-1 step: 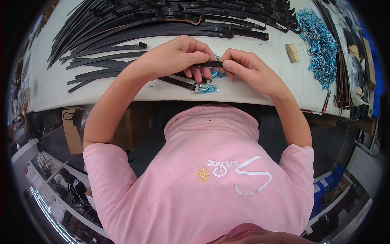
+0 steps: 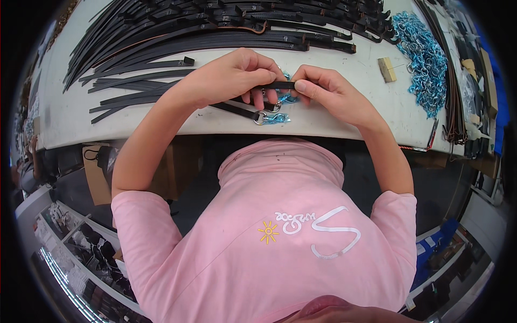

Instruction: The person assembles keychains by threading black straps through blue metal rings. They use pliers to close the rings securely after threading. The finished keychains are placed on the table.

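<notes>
Between my two hands runs a short stretch of black strap [image 2: 282,85], roughly level above the table. My left hand [image 2: 243,78] closes on it, thumb on top and some fingers curled below. My right hand [image 2: 327,92] pinches its end between thumb and bent fingers. Below the left fingers lies another black strap [image 2: 237,111], with a metal ring [image 2: 260,117] and a snap hook in blue film [image 2: 276,119] at its end. More blue-wrapped hardware [image 2: 288,99] shows partly behind the fingers; whether it joins the held strap is hidden.
Rows of black straps [image 2: 188,40] cover the table's far side, with loose straps [image 2: 129,83] left of my hands. At right lie a small yellowish block [image 2: 386,70] and a heap of blue-wrapped rings and hooks [image 2: 425,64]. Brown straps [image 2: 455,121] hang at the right edge.
</notes>
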The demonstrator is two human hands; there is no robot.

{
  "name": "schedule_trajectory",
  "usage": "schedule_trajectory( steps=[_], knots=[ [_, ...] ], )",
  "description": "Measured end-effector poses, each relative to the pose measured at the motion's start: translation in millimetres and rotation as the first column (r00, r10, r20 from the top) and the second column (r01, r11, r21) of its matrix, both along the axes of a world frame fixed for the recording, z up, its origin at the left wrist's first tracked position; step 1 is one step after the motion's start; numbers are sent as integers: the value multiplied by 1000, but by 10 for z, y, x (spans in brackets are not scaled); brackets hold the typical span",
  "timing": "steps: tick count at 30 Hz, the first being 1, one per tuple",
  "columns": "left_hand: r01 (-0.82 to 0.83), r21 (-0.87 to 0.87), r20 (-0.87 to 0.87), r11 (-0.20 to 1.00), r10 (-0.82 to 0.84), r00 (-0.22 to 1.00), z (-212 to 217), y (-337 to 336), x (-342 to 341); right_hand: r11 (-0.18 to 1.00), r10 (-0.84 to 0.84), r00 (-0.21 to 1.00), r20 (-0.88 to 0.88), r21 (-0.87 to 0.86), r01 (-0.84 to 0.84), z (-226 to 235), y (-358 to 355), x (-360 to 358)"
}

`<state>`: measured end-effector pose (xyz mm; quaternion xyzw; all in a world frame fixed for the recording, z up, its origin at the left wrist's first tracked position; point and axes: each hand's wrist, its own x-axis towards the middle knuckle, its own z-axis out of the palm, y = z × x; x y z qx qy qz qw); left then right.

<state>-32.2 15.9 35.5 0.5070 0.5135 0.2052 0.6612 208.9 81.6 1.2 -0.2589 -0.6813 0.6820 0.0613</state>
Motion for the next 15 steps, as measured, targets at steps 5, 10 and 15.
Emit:
schedule_trajectory(
  steps=[5, 10, 15],
  knots=[
    [8, 163, -196, 987, 24, 980, 47, -127, 82, 1000, -2, 1000, -4, -12, 1, 20, -3, 16],
    [51, 315, -227, 948, 23, 974, 67, -186, 104, 999, -54, 998, 37, 4, 54, 94, -83, 9],
    [10, 420, -363, 907, 158, 918, 192, -484, 183, 836, -40, 987, -153, 536, 117, 48, -287, 22]
  ],
)
